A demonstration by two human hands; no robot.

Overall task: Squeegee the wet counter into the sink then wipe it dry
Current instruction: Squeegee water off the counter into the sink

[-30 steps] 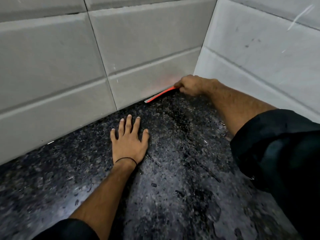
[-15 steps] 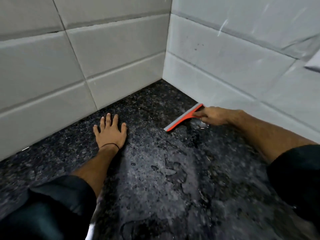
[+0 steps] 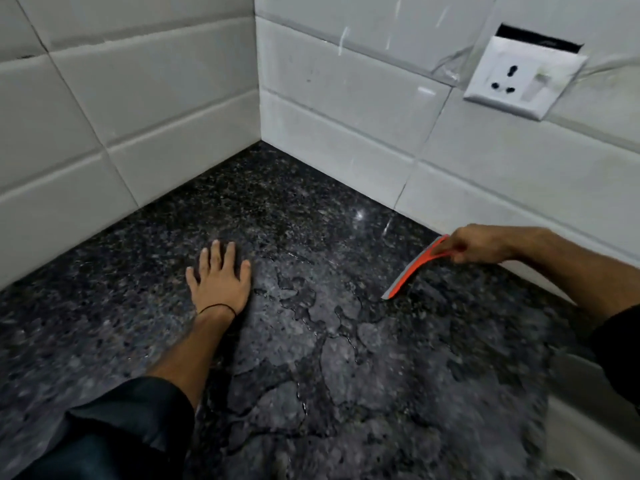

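Note:
The dark speckled granite counter fills the lower view, with pools and streaks of water across its middle. My right hand grips an orange squeegee with a grey blade, its edge down on the counter close to the right wall. My left hand lies flat on the counter, fingers spread, palm down, well to the left of the squeegee. A thin black band circles that wrist. No sink shows clearly; a pale blurred edge appears at the lower right.
White tiled walls meet in a corner at the back of the counter. A white wall socket with a switch hangs on the right wall above the squeegee. Dark sleeves cover both forearms near the frame's bottom.
My right hand has dragged the squeegee out of the back corner, along the right wall toward me. The left hand stays flat on the counter. The view has swung right, showing the socket.

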